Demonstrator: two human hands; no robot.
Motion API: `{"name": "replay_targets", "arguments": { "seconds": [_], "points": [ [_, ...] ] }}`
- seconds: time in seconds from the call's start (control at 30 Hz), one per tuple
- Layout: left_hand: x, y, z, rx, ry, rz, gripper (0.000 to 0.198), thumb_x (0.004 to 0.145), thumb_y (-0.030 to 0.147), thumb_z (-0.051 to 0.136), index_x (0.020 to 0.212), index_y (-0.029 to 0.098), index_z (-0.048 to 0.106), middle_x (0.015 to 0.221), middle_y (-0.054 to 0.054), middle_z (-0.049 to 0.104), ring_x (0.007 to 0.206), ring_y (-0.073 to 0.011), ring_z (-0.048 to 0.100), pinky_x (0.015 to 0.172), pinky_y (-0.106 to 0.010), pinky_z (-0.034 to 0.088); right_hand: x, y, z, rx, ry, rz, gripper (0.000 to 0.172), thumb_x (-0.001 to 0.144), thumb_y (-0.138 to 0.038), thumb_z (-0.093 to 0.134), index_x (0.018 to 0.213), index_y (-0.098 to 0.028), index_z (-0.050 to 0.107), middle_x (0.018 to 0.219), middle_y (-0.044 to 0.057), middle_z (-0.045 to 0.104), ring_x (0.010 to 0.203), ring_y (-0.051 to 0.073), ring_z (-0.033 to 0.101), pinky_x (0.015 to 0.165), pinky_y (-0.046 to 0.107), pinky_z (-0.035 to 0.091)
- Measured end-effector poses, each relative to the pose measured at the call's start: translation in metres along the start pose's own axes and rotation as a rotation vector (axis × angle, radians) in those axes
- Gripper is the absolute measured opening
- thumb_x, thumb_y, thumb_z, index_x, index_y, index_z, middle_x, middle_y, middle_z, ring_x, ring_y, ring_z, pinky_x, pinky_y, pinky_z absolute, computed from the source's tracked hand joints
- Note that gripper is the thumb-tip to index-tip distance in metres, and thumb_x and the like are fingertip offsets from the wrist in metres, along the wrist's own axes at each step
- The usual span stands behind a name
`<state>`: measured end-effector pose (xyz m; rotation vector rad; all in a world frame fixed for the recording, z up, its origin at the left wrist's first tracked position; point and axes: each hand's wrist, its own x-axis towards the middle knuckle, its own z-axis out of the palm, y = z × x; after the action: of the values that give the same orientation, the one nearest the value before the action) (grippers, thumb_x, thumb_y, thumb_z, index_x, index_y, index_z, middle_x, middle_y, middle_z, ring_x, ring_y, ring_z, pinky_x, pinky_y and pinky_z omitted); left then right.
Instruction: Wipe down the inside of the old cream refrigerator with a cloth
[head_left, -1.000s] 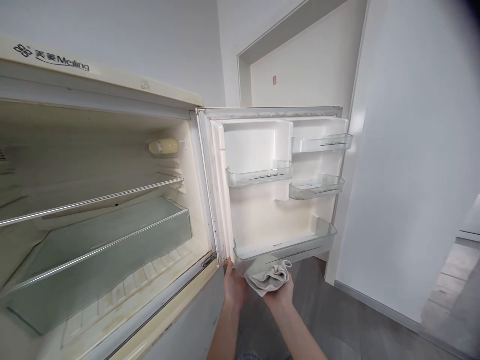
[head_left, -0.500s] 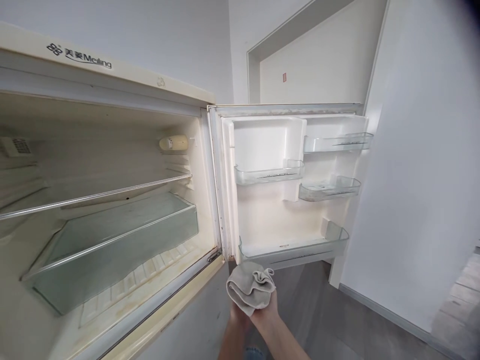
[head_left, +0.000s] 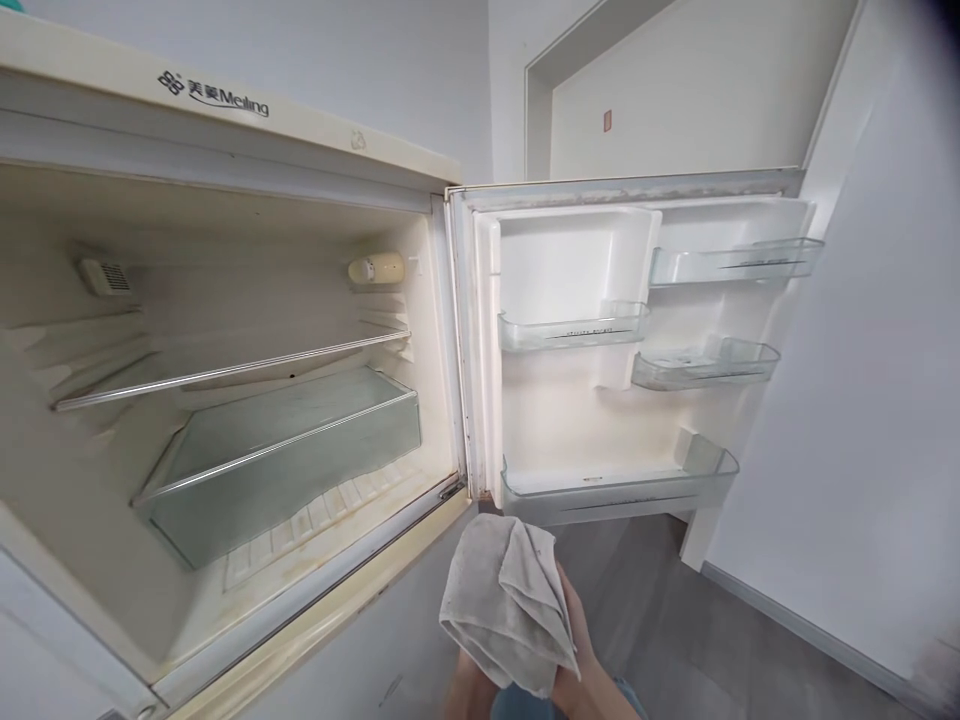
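A crumpled grey cloth (head_left: 508,602) hangs low in the middle of the view, in front of the open fridge (head_left: 225,100). My right hand (head_left: 574,645) grips the cloth's right side, its thumb lying along the fabric. Only a bit of my left hand (head_left: 466,692) shows under the cloth's lower left edge, and its fingers are hidden. The cloth is just below the bottom bin (head_left: 615,492) of the open fridge door (head_left: 570,400) and touches neither.
Inside the fridge are a wire-edged glass shelf (head_left: 232,372) and a clear crisper drawer (head_left: 300,455). The door carries three smaller clear bins (head_left: 574,330) higher up. A white wall (head_left: 862,400) stands right of the door, above grey floor (head_left: 675,640).
The cloth and both hands have drawn back from the door's bottom bin, down and toward me. The cloth has unfolded and hangs looser. The view has shifted left.
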<state>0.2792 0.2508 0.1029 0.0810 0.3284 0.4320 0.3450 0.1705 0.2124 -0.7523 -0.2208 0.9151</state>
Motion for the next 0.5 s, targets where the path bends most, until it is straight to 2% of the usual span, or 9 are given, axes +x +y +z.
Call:
{"name": "replay_targets", "arguments": {
  "seconds": [0.07, 0.13, 0.2, 0.33, 0.4, 0.5],
  "points": [
    [-0.008, -0.003, 0.017, 0.048, -0.055, 0.002, 0.055, 0.074, 0.058, 0.045, 0.124, 0.036, 0.053, 0.118, -0.01, 0.073, 0.119, -0.034, 0.06, 0.105, -0.061, 0.046, -0.002, -0.008, -0.002, -0.002, -0.009, 0.041, 0.046, 0.078, -0.06, 0.057, 0.095, -0.02, 0.073, 0.083, 0.008, 0.073, 0.093, 0.029, 0.066, 0.082, 0.042, 0.053],
    [-0.017, -0.007, 0.039, 0.082, -0.164, 0.013, 0.056, 0.075, 0.061, 0.041, 0.123, 0.035, 0.054, 0.121, -0.007, 0.072, 0.127, -0.0299, 0.054, 0.11, -0.056, 0.042, -0.001, -0.013, -0.006, -0.004, -0.013, 0.057, 0.054, 0.081, -0.065, 0.051, 0.101, -0.019, 0.072, 0.088, 0.009, 0.073, 0.095, 0.028, 0.066, 0.083, 0.042, 0.053],
    [-0.026, -0.01, 0.059, 0.068, -0.217, -0.021, 0.058, 0.074, 0.067, 0.04, 0.119, 0.035, 0.057, 0.124, -0.004, 0.07, 0.132, -0.0265, 0.05, 0.114, -0.05, 0.04, 0.001, -0.014, -0.013, -0.006, -0.017, 0.076, 0.059, 0.082, -0.068, 0.047, 0.105, -0.019, 0.071, 0.091, 0.01, 0.072, 0.096, 0.028, 0.065, 0.084, 0.042, 0.052],
    [-0.038, -0.013, 0.08, 0.07, -0.158, -0.027, 0.066, 0.068, 0.072, 0.044, 0.114, 0.029, 0.063, 0.122, -0.004, 0.071, 0.134, -0.0278, 0.048, 0.116, -0.047, 0.037, 0.008, -0.008, -0.031, -0.059, 0.0, 0.137, 0.06, 0.079, -0.064, 0.056, 0.116, -0.017, 0.065, 0.1, 0.011, 0.071, 0.1, 0.028, 0.064, 0.084, 0.04, 0.053],
    [-0.041, -0.015, 0.082, 0.105, -0.134, 0.004, 0.066, 0.069, 0.07, 0.046, 0.112, 0.024, 0.065, 0.119, -0.007, 0.073, 0.131, -0.0295, 0.05, 0.115, -0.048, 0.037, 0.012, -0.005, -0.039, -0.136, 0.065, 0.067, 0.064, 0.075, -0.058, 0.065, 0.128, -0.022, 0.056, 0.116, 0.009, 0.066, 0.107, 0.027, 0.061, 0.086, 0.039, 0.052],
    [-0.045, -0.019, 0.084, 0.176, -0.091, 0.036, 0.055, 0.072, 0.06, 0.052, 0.106, 0.02, 0.068, 0.115, -0.009, 0.074, 0.125, -0.0298, 0.056, 0.112, -0.047, 0.041, 0.012, -0.003, -0.046, -0.389, 0.168, -0.193, 0.081, 0.068, -0.047, 0.076, 0.139, -0.033, 0.039, 0.144, 0.003, 0.043, 0.127, 0.025, 0.046, 0.099, 0.037, 0.045]
  ]
}}
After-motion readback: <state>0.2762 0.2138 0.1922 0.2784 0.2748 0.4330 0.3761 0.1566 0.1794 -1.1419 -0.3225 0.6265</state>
